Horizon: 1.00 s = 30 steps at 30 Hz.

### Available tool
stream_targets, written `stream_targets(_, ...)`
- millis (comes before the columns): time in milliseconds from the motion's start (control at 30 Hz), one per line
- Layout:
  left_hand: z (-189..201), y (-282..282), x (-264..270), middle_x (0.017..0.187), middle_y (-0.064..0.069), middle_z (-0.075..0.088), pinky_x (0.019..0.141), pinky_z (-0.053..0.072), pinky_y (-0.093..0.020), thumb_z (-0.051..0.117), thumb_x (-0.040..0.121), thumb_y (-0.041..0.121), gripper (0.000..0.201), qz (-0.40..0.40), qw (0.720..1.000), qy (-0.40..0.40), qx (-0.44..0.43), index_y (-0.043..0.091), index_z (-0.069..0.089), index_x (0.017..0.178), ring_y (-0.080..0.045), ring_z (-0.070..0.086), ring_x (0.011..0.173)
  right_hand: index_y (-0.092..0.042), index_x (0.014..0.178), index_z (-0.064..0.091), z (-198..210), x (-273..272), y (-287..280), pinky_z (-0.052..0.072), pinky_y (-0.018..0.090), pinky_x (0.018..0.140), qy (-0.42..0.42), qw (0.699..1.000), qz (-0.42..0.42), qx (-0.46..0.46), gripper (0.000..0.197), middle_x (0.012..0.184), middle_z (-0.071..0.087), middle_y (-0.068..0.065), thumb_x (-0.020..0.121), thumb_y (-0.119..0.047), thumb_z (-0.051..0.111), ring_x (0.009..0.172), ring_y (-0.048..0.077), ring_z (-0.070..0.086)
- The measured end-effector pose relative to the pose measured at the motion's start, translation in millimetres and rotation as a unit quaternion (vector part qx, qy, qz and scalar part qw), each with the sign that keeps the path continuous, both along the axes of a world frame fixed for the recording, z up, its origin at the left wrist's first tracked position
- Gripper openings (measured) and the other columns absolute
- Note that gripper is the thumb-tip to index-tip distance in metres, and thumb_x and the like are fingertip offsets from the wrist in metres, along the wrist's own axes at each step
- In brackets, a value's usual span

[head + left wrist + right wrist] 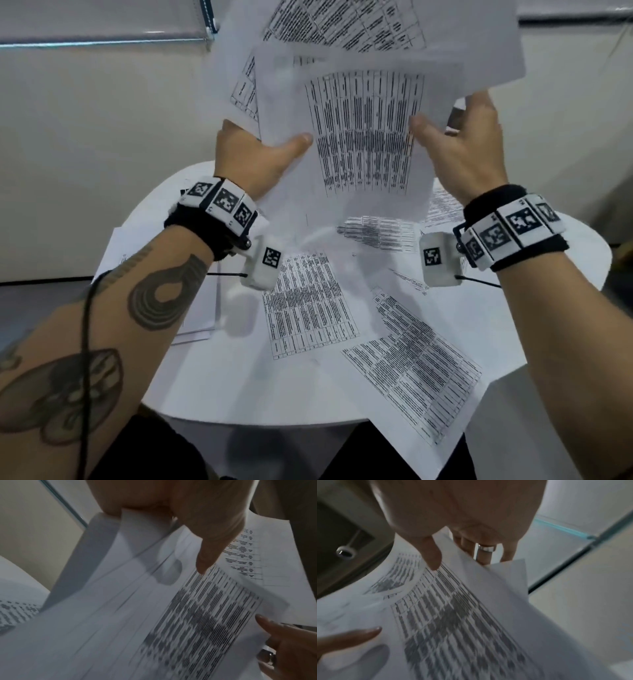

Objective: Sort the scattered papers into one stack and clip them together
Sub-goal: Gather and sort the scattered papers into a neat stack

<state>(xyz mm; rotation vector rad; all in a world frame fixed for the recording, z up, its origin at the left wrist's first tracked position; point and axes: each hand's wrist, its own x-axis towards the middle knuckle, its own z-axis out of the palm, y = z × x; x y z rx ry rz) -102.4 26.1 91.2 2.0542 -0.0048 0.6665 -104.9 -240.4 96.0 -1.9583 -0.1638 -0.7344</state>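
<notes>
so both hands are up in the air with a loose bunch of papers (366, 137) held between them, above the far side of the bench (565, 260). left hand (255, 156) pinches the left edge, thumb on the front sheet and the other fingers behind. right hand (460, 150) has the right edge the same way, thumb in front, fingers (485, 553) curled round the back. so the bunch sits right between the two hands, neither one nearer.

the sheets aren't squared at all. the front one stands roughly upright with its long axis running up and down, top edge tipped away, while the ones behind fan out toward the top right and top left.

more loose sheets (308, 301) lie flat on the bench below, pointing every which way, one hanging off the near edge. i'd guess squaring the held bunch comes next. can't see a clip anywhere.
</notes>
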Motion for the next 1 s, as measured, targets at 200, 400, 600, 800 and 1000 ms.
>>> stream_targets(200, -24.1, 7.8, 0.3, 0.110, -0.015, 0.073, 0.088, 0.056, -0.032, 0.077, 0.086, 0.051, 0.056, -0.032, 0.976, 0.150, 0.156, -0.001, 0.074, 0.107, -0.029, 0.071, 0.101, -0.010, 0.112, 0.069, -30.5, 11.0, -5.1, 0.059, 0.039, 0.089, 0.100, 0.994, -0.036, -0.008, 0.043, 0.113, 0.070, 0.011, 0.085, -0.042, 0.073, 0.102, 0.028, 0.069)
stream_targets(400, -17.8, 0.4, 3.9, 0.074, -0.009, 0.067, 0.070, 0.060, -0.034, 0.081, 0.084, 0.042, 0.040, -0.011, 0.996, 0.062, 0.058, 0.012, 0.061, 0.068, -0.020, 0.063, 0.064, -0.008, 0.111, 0.072, -14.5, 13.5, -6.3, 0.061, 0.025, 0.080, 0.031, 0.998, -0.055, 0.020, 0.031, 0.104, 0.074, -0.001, 0.088, -0.028, 0.079, 0.092, 0.012, 0.072)
stream_targets(600, -15.7, 13.5, 12.7, 0.077, 0.010, 0.074, 0.071, 0.061, -0.027, 0.096, 0.063, 0.042, 0.038, -0.021, 0.999, 0.012, -0.034, 0.016, 0.072, 0.078, -0.011, 0.073, 0.070, -0.019, 0.108, 0.073, -9.9, 18.7, -21.9, 0.062, 0.041, 0.089, 0.036, 0.998, -0.027, 0.033, 0.040, 0.107, 0.076, -0.006, 0.075, -0.037, 0.087, 0.097, 0.011, 0.074)
stream_targets(800, -33.6, 7.7, -1.4, 0.100, -0.003, 0.062, 0.090, 0.045, -0.028, 0.090, 0.051, 0.065, 0.083, -0.001, 0.995, 0.084, -0.061, 0.006, 0.058, 0.101, -0.021, 0.059, 0.095, -0.019, 0.111, 0.072, -42.8, 16.9, -20.7, 0.063, 0.042, 0.090, 0.078, 0.996, 0.006, 0.044, 0.042, 0.109, 0.076, -0.006, 0.073, -0.012, 0.090, 0.098, 0.010, 0.074)
stream_targets(1000, -8.7, 11.0, -7.4, 0.097, 0.016, 0.074, 0.086, 0.054, -0.023, 0.071, 0.086, 0.063, 0.040, -0.058, 0.981, -0.079, -0.165, 0.029, 0.069, 0.108, -0.004, 0.069, 0.093, -0.015, 0.109, 0.076, -45.1, 24.6, -26.5, 0.064, 0.043, 0.086, 0.084, 0.995, -0.026, 0.039, 0.034, 0.102, 0.076, -0.004, 0.077, -0.013, 0.088, 0.093, 0.014, 0.075)
